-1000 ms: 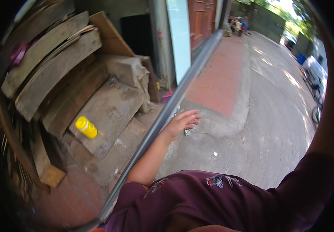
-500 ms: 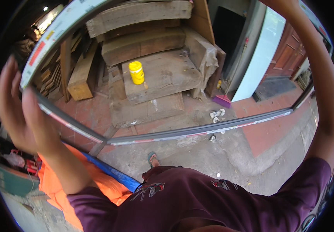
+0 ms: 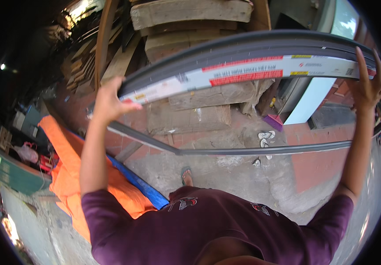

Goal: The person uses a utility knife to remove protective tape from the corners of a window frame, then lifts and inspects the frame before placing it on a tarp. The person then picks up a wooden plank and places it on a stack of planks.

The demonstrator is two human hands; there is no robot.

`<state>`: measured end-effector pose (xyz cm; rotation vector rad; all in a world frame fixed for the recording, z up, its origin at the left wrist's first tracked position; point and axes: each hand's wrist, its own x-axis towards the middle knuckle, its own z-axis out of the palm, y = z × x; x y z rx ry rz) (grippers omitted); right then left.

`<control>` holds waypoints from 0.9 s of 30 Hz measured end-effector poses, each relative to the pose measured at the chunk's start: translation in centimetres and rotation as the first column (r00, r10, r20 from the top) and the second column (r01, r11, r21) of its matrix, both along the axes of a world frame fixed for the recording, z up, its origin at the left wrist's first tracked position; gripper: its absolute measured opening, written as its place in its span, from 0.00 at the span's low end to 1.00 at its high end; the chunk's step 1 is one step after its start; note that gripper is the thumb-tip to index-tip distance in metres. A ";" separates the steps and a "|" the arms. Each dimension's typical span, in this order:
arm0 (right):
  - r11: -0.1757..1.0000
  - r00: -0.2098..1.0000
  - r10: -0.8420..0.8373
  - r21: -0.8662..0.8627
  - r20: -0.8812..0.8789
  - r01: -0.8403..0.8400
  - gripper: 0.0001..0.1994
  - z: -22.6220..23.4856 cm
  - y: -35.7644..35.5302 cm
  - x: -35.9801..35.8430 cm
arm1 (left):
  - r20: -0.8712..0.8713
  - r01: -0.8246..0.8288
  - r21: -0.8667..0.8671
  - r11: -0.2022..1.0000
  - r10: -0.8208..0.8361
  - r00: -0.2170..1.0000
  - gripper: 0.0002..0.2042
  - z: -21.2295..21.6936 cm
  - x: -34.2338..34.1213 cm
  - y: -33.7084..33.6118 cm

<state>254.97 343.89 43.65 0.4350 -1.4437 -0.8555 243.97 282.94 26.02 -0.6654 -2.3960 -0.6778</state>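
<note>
A large rectangular frame of dark grey metal (image 3: pixel 261 46), with white and red printed protective film along its upper bar, is raised in front of me. Its lower bar (image 3: pixel 261 150) crosses low over the paving. My left hand (image 3: pixel 110 100) closes round the upper bar's left end, thumb on the near face and fingers at the outer edge. At the right end, my right hand (image 3: pixel 368 90) grips the same bar, its long fingers lying over the film. Part of the frame's right side is hidden by my right arm.
Heavy timber slabs (image 3: pixel 190 12) are stacked beyond the frame, with boards at the left. An orange cloth (image 3: pixel 73 176) and blue sheet (image 3: pixel 137 181) lie at my left. Sandals (image 3: pixel 265 136) and a purple broom head (image 3: pixel 273 122) are on the floor near a pale blue panel (image 3: pixel 307 101).
The upper bar has come down into fuller view, its printed film now facing me. My left hand, apart from the bar before, now grips it. The yellow tub has become hidden behind the bar.
</note>
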 end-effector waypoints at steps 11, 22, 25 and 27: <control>-0.897 -0.186 0.379 -0.310 -0.907 -0.315 0.51 -19.6 -5.0 2.2 | -0.157 0.052 -0.023 0.998 -0.055 0.986 0.39 -13.5 2.8 8.5; -0.765 -0.339 0.641 -0.611 -0.689 -0.204 0.41 -18.8 -5.9 3.1 | -0.133 0.016 0.103 0.995 -0.003 0.991 0.43 -27.0 4.5 10.7; -0.786 -0.048 0.551 -0.499 -0.833 -0.365 0.34 -17.1 -10.2 1.5 | 0.179 -0.034 0.170 0.985 0.004 0.984 0.42 -32.9 6.2 14.2; -0.747 0.021 0.590 -0.556 -0.807 -0.365 0.34 -16.8 -10.0 1.7 | 0.348 0.035 0.226 0.974 -0.114 0.930 0.41 -33.6 7.1 17.9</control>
